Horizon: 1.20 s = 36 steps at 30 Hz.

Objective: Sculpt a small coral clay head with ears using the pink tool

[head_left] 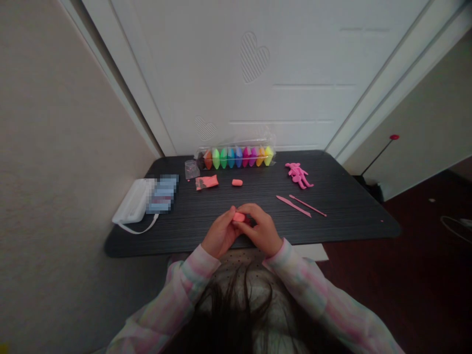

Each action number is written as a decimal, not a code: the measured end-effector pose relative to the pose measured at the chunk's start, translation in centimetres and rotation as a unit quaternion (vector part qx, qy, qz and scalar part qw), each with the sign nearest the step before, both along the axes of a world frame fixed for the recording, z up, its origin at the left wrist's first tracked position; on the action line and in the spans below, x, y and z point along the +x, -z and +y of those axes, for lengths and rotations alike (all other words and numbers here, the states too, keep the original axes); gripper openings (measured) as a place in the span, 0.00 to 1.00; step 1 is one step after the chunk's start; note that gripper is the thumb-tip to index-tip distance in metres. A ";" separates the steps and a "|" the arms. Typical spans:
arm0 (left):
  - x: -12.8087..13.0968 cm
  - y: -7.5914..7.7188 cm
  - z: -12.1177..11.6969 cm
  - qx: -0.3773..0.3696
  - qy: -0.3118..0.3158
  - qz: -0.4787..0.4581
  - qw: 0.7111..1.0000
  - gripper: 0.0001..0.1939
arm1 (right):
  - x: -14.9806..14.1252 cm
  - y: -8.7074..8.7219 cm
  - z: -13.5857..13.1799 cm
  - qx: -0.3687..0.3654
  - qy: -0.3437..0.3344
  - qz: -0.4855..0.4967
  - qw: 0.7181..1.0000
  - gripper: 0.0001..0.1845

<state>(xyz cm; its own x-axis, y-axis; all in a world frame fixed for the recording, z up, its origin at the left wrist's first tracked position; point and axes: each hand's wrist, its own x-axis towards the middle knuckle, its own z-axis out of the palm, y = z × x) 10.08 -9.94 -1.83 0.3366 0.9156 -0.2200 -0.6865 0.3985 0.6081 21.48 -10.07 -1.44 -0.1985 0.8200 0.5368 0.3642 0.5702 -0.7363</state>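
Observation:
Between my two hands, above the front of the dark table point(191, 223), is a small piece of coral-coloured modelling clay point(239, 217). My left hand point(222, 233) holds it from the left, the thumb against its end. From the right, the fingers and thumb of my right hand point(262, 229) close around it. Parts of the fingers are hidden behind the clay. Just beyond the hands lies a second small coral clay roll point(237, 182), touched by neither hand. Left of that roll is an opened coral packet point(207, 182).
At the back stands a clear tray of several coloured clay packets point(238, 157). A small clear plastic piece point(191, 169) lies beside it. Pink figure-shaped moulds point(298, 175) and two pink modelling tools point(294, 206) are on the right. A white device point(135, 200) with a cable sits left.

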 end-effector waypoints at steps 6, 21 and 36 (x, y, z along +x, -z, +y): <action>-0.2 -0.2 0.0 -0.013 0.004 -0.016 1.000 0.14 | 0.1 0.0 0.0 -0.003 0.001 0.003 1.000 0.08; -0.2 0.0 -0.1 0.020 0.011 0.014 1.000 0.12 | 0.1 0.1 -0.1 -0.040 0.042 0.007 0.998 0.09; -0.2 -0.1 -0.1 0.007 -0.012 0.017 1.000 0.10 | 0.1 0.2 0.0 -0.008 0.051 0.009 0.999 0.08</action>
